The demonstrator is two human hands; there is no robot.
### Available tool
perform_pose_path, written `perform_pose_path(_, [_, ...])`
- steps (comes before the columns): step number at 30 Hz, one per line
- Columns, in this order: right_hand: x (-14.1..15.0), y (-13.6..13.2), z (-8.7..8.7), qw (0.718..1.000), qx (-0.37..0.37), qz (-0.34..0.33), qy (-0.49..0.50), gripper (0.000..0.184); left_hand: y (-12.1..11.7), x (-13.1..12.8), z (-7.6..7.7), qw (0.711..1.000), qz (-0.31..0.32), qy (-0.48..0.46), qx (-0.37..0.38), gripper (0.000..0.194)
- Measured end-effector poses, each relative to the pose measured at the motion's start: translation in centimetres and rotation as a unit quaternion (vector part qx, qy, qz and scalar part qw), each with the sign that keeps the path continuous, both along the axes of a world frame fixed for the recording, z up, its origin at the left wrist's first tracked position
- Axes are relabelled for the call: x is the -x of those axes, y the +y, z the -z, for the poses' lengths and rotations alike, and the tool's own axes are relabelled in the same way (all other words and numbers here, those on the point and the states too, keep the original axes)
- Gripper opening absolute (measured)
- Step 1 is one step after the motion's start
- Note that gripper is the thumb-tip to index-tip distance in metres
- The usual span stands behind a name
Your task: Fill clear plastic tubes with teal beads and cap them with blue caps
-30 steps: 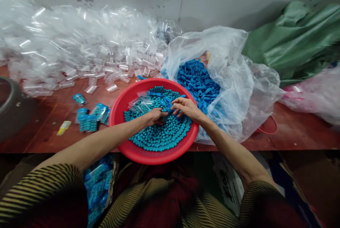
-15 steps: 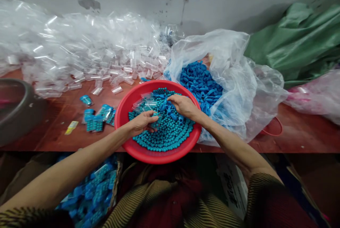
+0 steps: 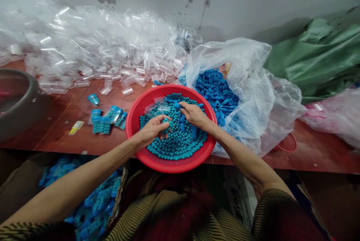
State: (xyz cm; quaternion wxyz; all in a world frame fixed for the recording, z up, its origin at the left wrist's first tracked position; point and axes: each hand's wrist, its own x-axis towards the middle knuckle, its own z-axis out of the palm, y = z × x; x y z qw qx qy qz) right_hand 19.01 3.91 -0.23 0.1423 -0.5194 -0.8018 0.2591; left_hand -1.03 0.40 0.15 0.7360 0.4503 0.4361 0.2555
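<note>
A red basin (image 3: 171,166) on the table's front edge holds a bed of turquoise beads (image 3: 174,147). Over its left part, my left hand (image 3: 152,130) is closed round a small clear container with turquoise beads (image 3: 166,123) in it. My right hand (image 3: 194,115) pinches a blue plastic cap (image 3: 176,105) above the beads, a little away from the container. Several more blue caps (image 3: 193,132) lie loose on the beads below that hand. Empty clear containers (image 3: 156,108) rest at the basin's far left side.
Clear containers (image 3: 107,53) are heaped along the wall. A plastic bag (image 3: 253,83) spills blue caps (image 3: 215,91) right of the basin. Filled packs (image 3: 105,124) lie left, near a grey tub (image 3: 36,102). Below the table edge, a box holds filled packs (image 3: 95,199).
The view has shifted slightly, so the basin appears farther right. My right hand now pinches a blue cap that sticks out leftward from its fingertips. My left hand still holds the container.
</note>
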Motion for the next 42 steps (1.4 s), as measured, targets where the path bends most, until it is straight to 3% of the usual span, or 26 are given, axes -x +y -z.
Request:
perform_pose_path(2, [0.4,-1.4,-0.3,0.981,0.122,-0.016,0.151,0.027,0.1,-0.3,0.3,0.997,-0.030,0.043,-0.057,0.050])
perform_pose_path(4, [1.0,-2.6,-0.3,0.940,0.227,-0.014,0.253,0.026,0.1,-0.5,0.5,0.994,-0.024,0.066,-0.088,0.052])
perform_pose_path(9, [1.5,-3.6,-0.4,0.841,0.331,0.068,0.422,0.017,-0.3,-0.9,0.5,0.992,-0.012,0.054,-0.113,0.051])
perform_pose_path(13, [0.8,-3.6,-1.0,0.797,0.412,0.045,0.440,0.031,-0.5,-0.9,0.6,0.990,-0.013,0.051,-0.132,0.049])
perform_pose_path(18, [0.2,-3.8,-0.5,0.746,0.503,-0.008,0.436,0.045,-1.2,-0.9,0.4,0.988,0.031,0.047,-0.146,0.049])
perform_pose_path(27, [-0.4,-3.9,-0.8,0.723,0.560,-0.079,0.396,0.047,-2.7,-1.5,-0.7,0.968,0.036,0.093,-0.232,0.027])
perform_pose_path(34, [-1.0,-3.4,-0.1,0.702,0.581,-0.129,0.391,0.050,-3.6,-1.8,-1.5,0.964,0.047,0.102,-0.243,0.031])
perform_pose_path(38, [-0.8,-3.6,0.1,0.720,0.558,-0.099,0.400,0.049,-3.8,-2.3,-1.0,0.958,0.004,0.134,-0.253,0.021])
perform_pose_path(42, [0.3,-4.6,0.4,0.743,0.503,-0.020,0.442,0.044,-3.4,-2.7,-0.1,0.986,-0.054,0.077,-0.141,0.027])
